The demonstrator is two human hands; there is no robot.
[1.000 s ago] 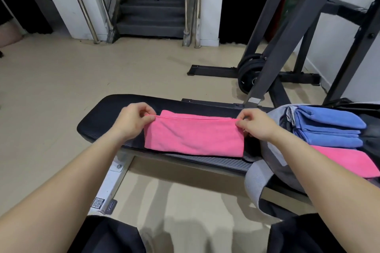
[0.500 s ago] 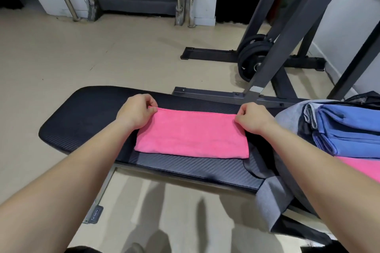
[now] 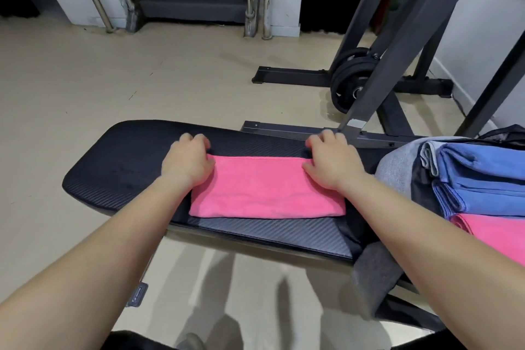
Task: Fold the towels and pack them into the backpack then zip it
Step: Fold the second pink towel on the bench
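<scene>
The folded towel lay on the weight bench, left hand on its far-left corner and right hand on its far-right corner. The backpack lay at the right end, holding stacked towels. Weight plates stood behind the bench, far right.

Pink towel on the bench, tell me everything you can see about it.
The pink towel is a soft, fuzzy-looking cloth folded into a long flat rectangle, lying lengthwise on the black bench pad. The left hand and right hand cover its two far corners; whether they pinch or just press is hidden.
</scene>
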